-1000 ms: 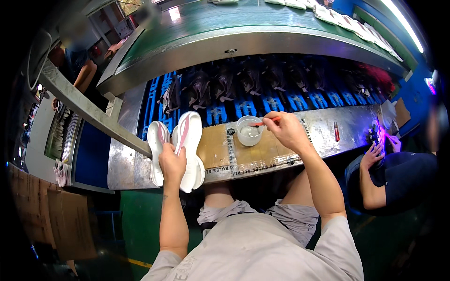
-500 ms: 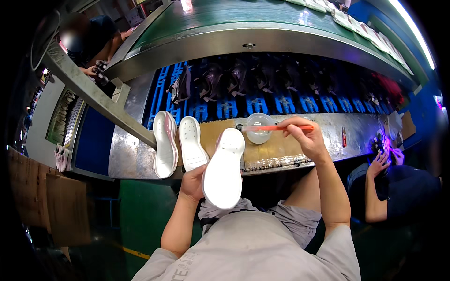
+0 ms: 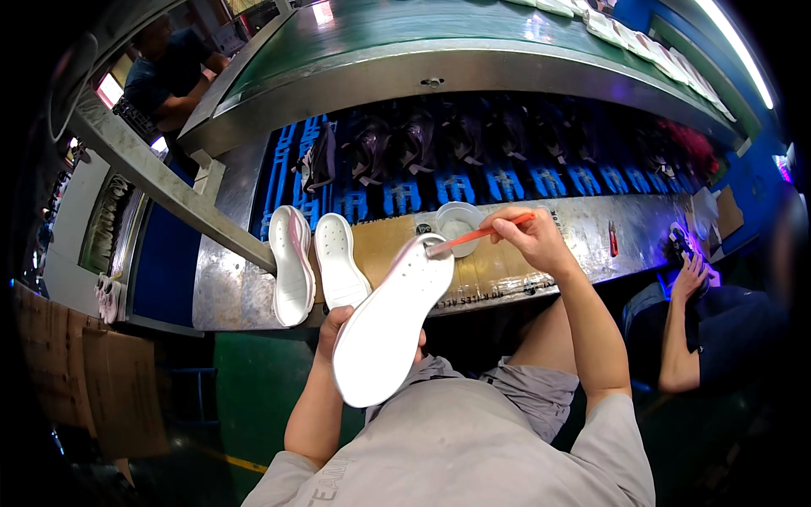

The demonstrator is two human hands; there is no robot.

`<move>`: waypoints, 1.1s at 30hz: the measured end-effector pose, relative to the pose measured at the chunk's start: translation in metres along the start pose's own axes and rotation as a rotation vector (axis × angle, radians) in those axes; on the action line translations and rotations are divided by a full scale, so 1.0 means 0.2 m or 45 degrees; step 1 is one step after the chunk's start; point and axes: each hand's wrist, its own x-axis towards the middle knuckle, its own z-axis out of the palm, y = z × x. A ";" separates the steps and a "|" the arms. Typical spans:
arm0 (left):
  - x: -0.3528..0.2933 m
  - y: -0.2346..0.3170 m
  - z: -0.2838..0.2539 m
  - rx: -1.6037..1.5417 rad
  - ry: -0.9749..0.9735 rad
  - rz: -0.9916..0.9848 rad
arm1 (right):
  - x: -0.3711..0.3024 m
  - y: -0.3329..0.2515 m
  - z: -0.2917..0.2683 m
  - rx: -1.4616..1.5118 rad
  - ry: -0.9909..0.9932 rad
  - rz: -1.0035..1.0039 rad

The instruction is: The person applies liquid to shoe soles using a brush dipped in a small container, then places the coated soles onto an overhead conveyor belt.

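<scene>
A white shoe sole [image 3: 394,325] with small holes near one end is gripped around its sides by my left hand [image 3: 331,331], partly hidden behind it. Between the fingers of my right hand [image 3: 530,240] is a red-handled brush [image 3: 478,235], its tip at the holed end of the sole. Just beyond the brush, a translucent bowl [image 3: 457,221] of whitish contents stands on a flattened cardboard sheet [image 3: 498,275]. Two more white soles lie left of my hands: one with a pink side [image 3: 291,269] and a plainer one [image 3: 340,262].
Behind the metal bench [image 3: 221,287] runs a rack of blue holders [image 3: 453,193] bearing dark shoe uppers [image 3: 420,142]. Above it is a green conveyor belt [image 3: 405,42]. Red-handled pliers [image 3: 613,240] lie at right. A slanted metal post [image 3: 169,173] crosses the left. Co-workers sit right [image 3: 718,338] and far left [image 3: 165,76].
My right hand has brought the brush from over the bowl to the sole's holed end. The sole has tilted, its near end swinging left and closer to me.
</scene>
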 end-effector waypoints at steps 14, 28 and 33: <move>0.10 0.25 -0.03 0.864 0.312 0.740 | -0.24 -0.24 0.21 -0.160 -0.086 -0.271; 0.17 0.25 0.03 1.332 0.436 1.191 | -0.39 -0.28 0.42 0.478 0.259 0.224; 0.19 0.20 -0.01 1.343 0.354 1.139 | -0.32 -0.28 0.48 0.757 0.317 0.217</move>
